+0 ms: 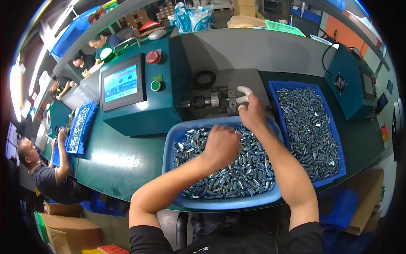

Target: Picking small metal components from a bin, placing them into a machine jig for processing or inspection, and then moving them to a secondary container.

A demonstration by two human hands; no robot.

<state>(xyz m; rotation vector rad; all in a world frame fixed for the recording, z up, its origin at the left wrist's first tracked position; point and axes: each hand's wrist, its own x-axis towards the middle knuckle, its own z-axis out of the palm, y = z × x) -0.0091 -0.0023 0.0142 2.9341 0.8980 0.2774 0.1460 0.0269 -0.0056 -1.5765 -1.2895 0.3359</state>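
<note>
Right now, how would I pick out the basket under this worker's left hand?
On the green table, find the large teal machine with the lit screen. In front of it, nearer the worker, sits the basket, holding small metal parts, with the left hand above them. Its paler blue and rounded corners set it apart from the darker blue tray on its right.

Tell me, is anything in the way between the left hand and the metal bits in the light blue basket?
Nothing that I can see. The left hand is over the open basket, with metal bits below it.
</note>
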